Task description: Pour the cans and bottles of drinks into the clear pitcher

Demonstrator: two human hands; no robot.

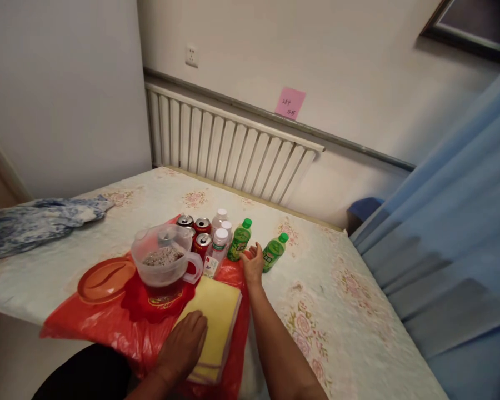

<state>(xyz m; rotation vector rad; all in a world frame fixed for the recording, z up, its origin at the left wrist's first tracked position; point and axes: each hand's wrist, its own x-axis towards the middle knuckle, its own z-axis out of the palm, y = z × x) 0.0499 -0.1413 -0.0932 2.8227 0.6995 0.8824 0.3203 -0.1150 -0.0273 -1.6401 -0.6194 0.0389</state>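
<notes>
My left hand (186, 340) rests with curled, closed fingers on a stack of yellow sheets (216, 305), perhaps cloths; anything under the fingers is hidden. Between two green drink bottles, my right hand (254, 265) has its thumb and fingers apart. Its thumb is close to the nearer-left green bottle (240, 240); whether they touch, I cannot tell. Just right of the fingers, the other green bottle (274, 253) leans in view. Clear white-capped bottles (217, 253) and several drink cans (202, 243) stand to the left. A clear plastic jug (160, 261) holds dark liquid with bits floating on top.
Under these things lies a red plastic bag (95, 322) on a floral tablecloth (345, 311). An orange lid (106, 279) and a red scalloped tray (137, 303) are by the jug. Blue-white fabric (41, 225) lies left; a blue curtain (454, 222) hangs right; a radiator (220, 144) stands behind.
</notes>
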